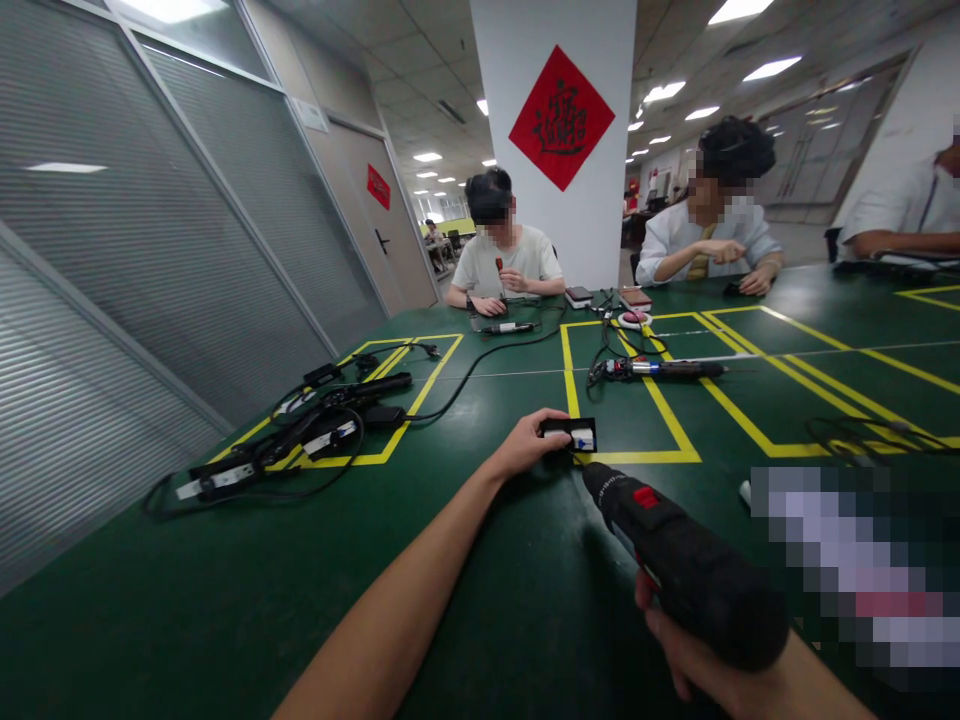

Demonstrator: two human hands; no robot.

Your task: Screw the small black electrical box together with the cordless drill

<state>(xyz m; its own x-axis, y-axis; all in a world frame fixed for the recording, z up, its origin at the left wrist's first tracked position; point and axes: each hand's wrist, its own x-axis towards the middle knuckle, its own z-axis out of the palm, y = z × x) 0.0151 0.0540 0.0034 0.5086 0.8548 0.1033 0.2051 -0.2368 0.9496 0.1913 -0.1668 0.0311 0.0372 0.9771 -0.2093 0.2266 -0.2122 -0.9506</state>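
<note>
My left hand (534, 441) is closed on a small black box-like part (589, 428) with white pieces and a bit of blue on its near face, held at the table surface. Wrapped around the handle of a black cordless drill (690, 560) is my right hand (667, 640), partly hidden beneath the tool's body. A red switch shows on top of the drill. Its chuck points forward and left, toward the near side of the black part. Whether the drill's tip touches the part cannot be made out.
On the green table (480, 560), yellow tape marks out rectangles. Black tools with cables (300, 430) lie at left. An electric screwdriver (660, 369) lies beyond my hands. One person opposite (517, 250) holds a red-handled screwdriver (500, 268); another person (705, 240) sits right.
</note>
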